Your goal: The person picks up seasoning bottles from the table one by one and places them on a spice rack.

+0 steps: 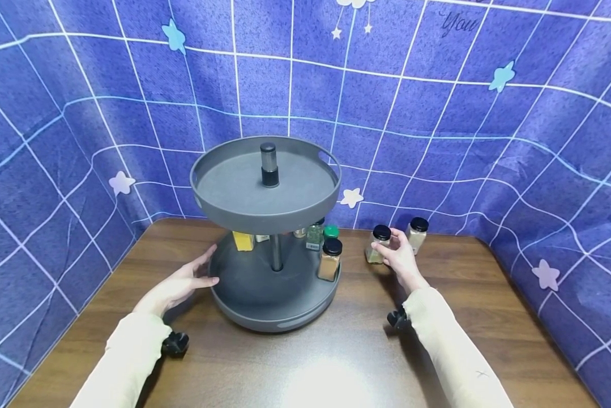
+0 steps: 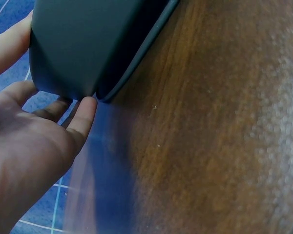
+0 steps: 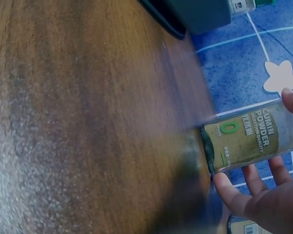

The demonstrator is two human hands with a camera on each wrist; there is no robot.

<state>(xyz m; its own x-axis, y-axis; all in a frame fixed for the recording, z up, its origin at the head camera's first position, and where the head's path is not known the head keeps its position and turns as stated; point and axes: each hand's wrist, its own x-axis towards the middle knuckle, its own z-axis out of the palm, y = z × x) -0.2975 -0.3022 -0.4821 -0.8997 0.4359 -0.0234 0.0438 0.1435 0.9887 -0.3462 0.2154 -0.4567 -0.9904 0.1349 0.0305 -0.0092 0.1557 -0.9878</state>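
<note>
A grey two-tier turntable tray [image 1: 264, 309] stands on the wooden table. My left hand [image 1: 180, 283] touches the left outer side of its lower tier, thumb and fingers spread along the wall. My right hand [image 1: 403, 259] grips a glass jar of cumin powder [image 3: 244, 136] with a black lid, thumb on one side and fingers on the other. That jar is upright to the right of the turntable; whether its base touches the table I cannot tell. Another black-lidded spice jar [image 1: 416, 235] stands just behind the right hand.
On the lower tier sit an orange-brown spice jar [image 1: 329, 263], a green-lidded jar [image 1: 330, 231], a jar of green herbs [image 1: 314, 235] and a yellow box [image 1: 243, 241]. The upper tier [image 1: 234, 181] overhangs them around a central post. A blue patterned cloth [image 1: 438, 113] hangs behind.
</note>
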